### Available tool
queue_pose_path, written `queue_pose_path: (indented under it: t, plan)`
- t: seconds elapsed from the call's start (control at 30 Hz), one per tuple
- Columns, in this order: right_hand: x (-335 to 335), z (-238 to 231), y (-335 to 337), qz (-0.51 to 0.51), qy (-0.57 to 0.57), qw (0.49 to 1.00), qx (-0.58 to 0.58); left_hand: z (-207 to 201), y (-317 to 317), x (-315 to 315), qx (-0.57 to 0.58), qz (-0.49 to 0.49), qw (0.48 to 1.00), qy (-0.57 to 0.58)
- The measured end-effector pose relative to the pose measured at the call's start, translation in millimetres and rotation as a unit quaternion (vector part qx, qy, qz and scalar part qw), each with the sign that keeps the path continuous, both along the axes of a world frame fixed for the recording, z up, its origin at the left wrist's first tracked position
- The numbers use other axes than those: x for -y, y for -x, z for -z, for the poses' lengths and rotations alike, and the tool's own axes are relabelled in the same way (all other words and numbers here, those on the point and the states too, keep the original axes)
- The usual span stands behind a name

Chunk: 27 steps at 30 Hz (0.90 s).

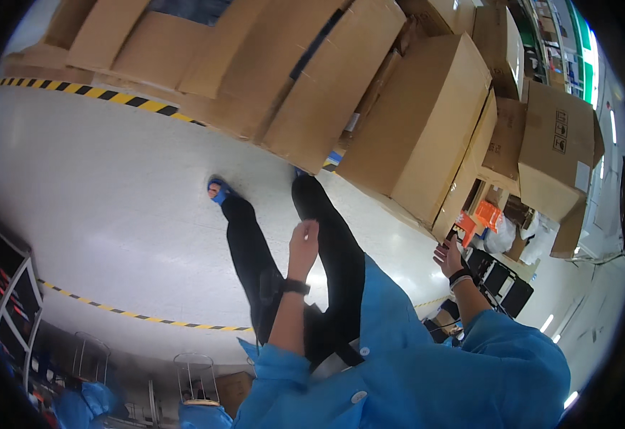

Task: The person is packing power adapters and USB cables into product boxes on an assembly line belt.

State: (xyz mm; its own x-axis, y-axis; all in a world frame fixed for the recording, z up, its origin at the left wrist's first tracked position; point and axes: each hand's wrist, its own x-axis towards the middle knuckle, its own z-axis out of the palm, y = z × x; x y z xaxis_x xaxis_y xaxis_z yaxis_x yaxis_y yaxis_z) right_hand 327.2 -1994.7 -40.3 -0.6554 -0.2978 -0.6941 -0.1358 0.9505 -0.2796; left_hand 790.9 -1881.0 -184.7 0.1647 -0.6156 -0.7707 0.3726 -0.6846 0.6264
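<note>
My left hand (303,247) hangs in front of my legs, its fingers curled in and nothing showing in them. On that wrist is a dark band (296,287). My right hand (449,258) is held out to the right with its fingers apart and holds nothing. It appears closest to a large open cardboard box (420,121) and a pile of orange and clear plastic bags (500,236), though I cannot tell how far off they are. A dark band (460,276) circles the right wrist too.
Large cardboard boxes (326,86) stand in a row ahead, with more stacked boxes (557,150) at the right. Yellow-and-black tape (98,93) marks the pale floor (126,193). At the left is a metal-framed rack (12,300). Wire-backed stools (201,390) stand behind.
</note>
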Motion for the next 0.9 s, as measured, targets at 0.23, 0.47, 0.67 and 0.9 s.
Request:
queue_pose_path:
  t: [0.23,0.47,0.67,0.9]
  plan:
    - [38.3,18.6,57.9,0.101,0.067,0.986,0.115,47.6,64.4,104.7,-0.178,-0.256,0.946,-0.089]
    - [128.6,56.3,27.9,0.154,0.2,0.917,0.309,97.0,109.1,139.7,-0.458,-0.39,0.798,0.039]
    - [114.0,61.1,66.2,-0.001,0.177,0.933,0.312,43.2,112.6,159.6,-0.281,-0.377,0.881,0.05]
    - [126.2,34.9,-16.5,0.008,0.183,0.946,0.267,-7.0,46.7,209.1,-0.143,-0.289,0.946,0.039]
